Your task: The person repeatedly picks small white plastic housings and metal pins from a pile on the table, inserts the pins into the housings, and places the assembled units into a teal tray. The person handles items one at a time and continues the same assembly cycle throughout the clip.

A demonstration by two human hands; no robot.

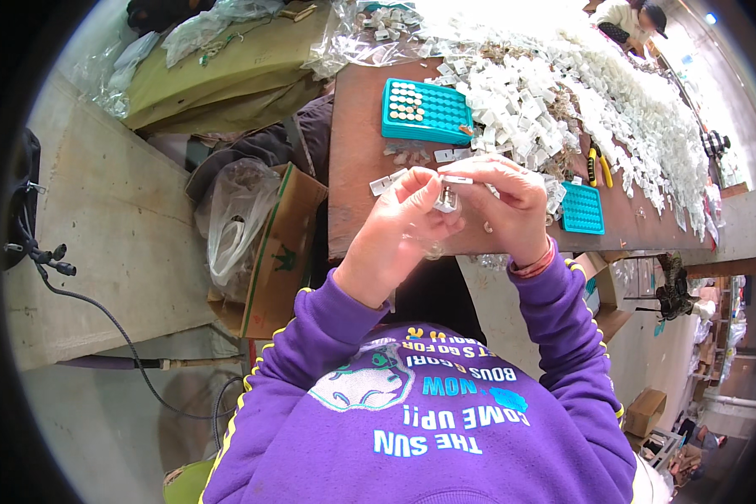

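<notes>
Small metal piece [448, 200] sits pinched between my 2 hands above the near edge of the brown table [353, 151]; my left hand [403, 223] grips it from below, my right hand [504, 206] pinches a white strip [456, 179] on top. I'd judge steady pressure, fingertips close, works best. Its long axis looks roughly upright, though I can't tell exactly

the small metal part [447, 199] is mostly hidden between the fingers [420, 186] of both hands, its shape too small to tell. the white pieces [613, 92] blur together toward the bench's [357, 168] far end.
</notes>
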